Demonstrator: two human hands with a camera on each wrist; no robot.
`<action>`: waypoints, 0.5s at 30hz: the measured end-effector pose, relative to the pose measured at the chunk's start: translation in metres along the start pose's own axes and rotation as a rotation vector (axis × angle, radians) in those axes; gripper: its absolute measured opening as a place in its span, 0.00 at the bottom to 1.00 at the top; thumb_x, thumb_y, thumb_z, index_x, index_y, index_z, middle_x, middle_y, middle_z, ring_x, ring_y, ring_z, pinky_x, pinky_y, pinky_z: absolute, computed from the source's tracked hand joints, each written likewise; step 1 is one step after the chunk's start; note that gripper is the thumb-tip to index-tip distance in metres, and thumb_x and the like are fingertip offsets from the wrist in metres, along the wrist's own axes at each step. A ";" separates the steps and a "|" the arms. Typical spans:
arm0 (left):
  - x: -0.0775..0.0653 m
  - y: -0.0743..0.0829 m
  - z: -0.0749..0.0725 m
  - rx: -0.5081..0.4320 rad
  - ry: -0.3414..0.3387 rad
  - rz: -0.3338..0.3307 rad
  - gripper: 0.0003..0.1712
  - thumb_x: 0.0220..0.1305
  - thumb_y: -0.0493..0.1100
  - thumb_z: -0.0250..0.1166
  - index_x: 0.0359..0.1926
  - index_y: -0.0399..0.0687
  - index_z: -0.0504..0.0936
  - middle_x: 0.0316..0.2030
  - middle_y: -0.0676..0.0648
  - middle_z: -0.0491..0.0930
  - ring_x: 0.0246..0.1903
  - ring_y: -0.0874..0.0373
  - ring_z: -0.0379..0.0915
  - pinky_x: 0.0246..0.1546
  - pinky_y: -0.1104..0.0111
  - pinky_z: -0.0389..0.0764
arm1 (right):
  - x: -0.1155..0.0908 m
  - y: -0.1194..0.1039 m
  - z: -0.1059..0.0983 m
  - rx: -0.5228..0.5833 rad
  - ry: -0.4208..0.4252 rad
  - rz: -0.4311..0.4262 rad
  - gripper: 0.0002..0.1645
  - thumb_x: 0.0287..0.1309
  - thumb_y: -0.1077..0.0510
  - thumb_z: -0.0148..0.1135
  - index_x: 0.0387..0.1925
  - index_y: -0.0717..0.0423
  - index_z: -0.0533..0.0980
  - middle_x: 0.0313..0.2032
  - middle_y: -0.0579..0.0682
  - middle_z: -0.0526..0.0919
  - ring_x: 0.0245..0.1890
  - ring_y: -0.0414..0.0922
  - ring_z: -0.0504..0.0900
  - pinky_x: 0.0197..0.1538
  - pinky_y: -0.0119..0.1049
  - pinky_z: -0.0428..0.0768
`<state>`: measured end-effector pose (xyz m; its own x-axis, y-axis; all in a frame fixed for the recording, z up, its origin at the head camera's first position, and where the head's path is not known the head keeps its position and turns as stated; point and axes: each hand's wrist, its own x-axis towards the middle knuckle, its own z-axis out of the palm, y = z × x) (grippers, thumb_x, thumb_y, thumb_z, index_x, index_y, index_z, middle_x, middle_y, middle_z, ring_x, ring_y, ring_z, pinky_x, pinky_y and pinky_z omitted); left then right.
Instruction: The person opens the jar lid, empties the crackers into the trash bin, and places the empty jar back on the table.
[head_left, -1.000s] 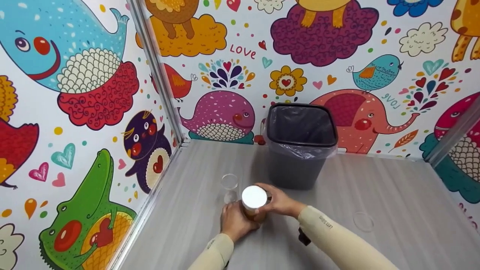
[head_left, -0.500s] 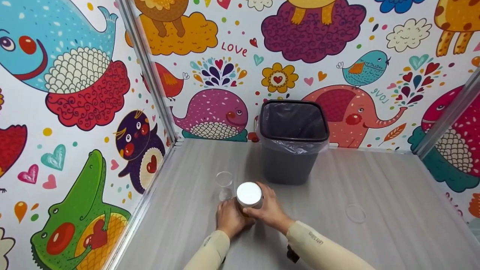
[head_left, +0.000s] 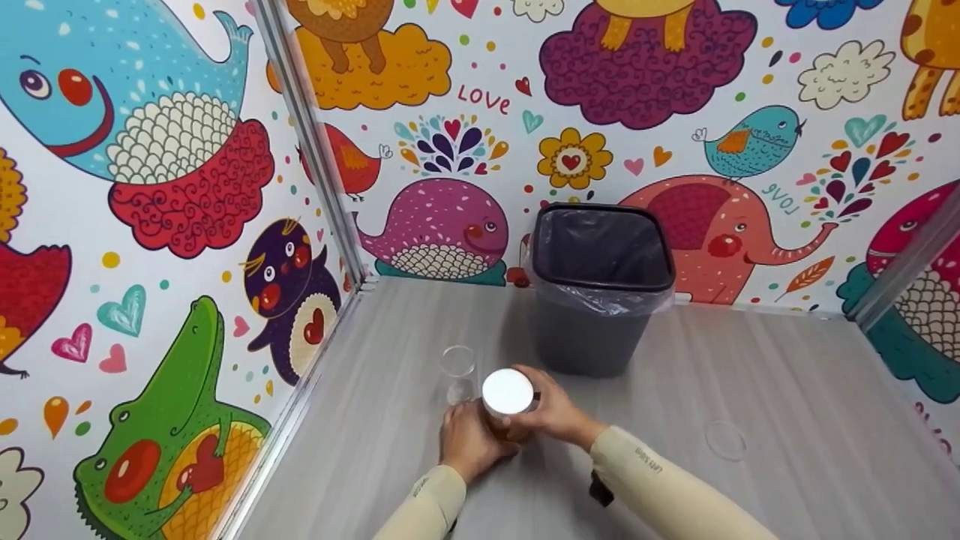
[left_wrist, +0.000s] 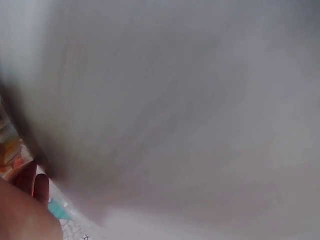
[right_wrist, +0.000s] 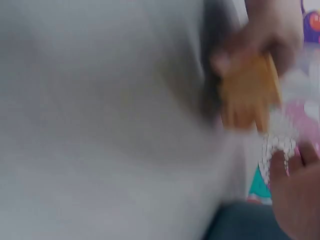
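Observation:
In the head view, both hands are together on a jar with a white round lid (head_left: 508, 391), just in front of the bin. My left hand (head_left: 472, 442) grips the jar's lower part from the near left. My right hand (head_left: 553, 409) holds the lid's right side, fingers behind and thumb in front. The right wrist view, blurred, shows the jar's amber-orange body (right_wrist: 250, 92) in the left hand (right_wrist: 277, 30). Left of the jar stands a clear empty-looking cup (head_left: 459, 362) with a round rim. Most of the jar's body is hidden by the hands in the head view.
A dark grey bin (head_left: 589, 330) with a clear liner stands against the back wall. A thin transparent ring-shaped piece (head_left: 725, 440) lies on the grey wood-grain table (head_left: 787, 382) at right. Cartoon-printed walls (head_left: 427, 217) close off the left and back.
My right hand has twisted about the white lid and back, its fingers shifting along the edge. My left hand keeps its grip. The head view swung slightly and returned.

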<state>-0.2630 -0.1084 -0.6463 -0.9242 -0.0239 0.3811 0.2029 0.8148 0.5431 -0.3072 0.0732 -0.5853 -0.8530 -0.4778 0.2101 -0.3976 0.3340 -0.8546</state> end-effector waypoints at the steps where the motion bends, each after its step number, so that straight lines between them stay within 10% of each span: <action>1: 0.000 0.001 0.000 -0.003 -0.008 -0.006 0.45 0.23 0.60 0.84 0.48 0.45 0.83 0.40 0.51 0.85 0.43 0.50 0.77 0.58 0.53 0.65 | 0.002 0.001 -0.006 -0.002 -0.047 -0.002 0.54 0.40 0.52 0.81 0.68 0.62 0.66 0.62 0.61 0.71 0.61 0.58 0.70 0.62 0.58 0.67; 7: -0.002 0.003 0.001 -0.015 -0.031 -0.001 0.47 0.26 0.60 0.83 0.51 0.43 0.82 0.42 0.49 0.85 0.44 0.50 0.76 0.59 0.52 0.64 | 0.007 -0.004 -0.021 -0.084 -0.176 0.008 0.54 0.40 0.50 0.79 0.69 0.60 0.65 0.63 0.58 0.72 0.62 0.57 0.70 0.64 0.59 0.65; 15: -0.001 -0.002 -0.001 -0.001 0.017 0.031 0.43 0.24 0.60 0.82 0.46 0.45 0.82 0.39 0.49 0.85 0.41 0.48 0.77 0.57 0.51 0.66 | -0.010 -0.008 0.005 -0.095 0.047 0.017 0.62 0.37 0.43 0.81 0.70 0.62 0.62 0.63 0.61 0.70 0.62 0.59 0.67 0.61 0.58 0.67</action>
<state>-0.2622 -0.1102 -0.6470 -0.9120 -0.0083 0.4100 0.2314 0.8149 0.5313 -0.2935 0.0709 -0.5830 -0.8738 -0.4338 0.2197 -0.4113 0.4185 -0.8097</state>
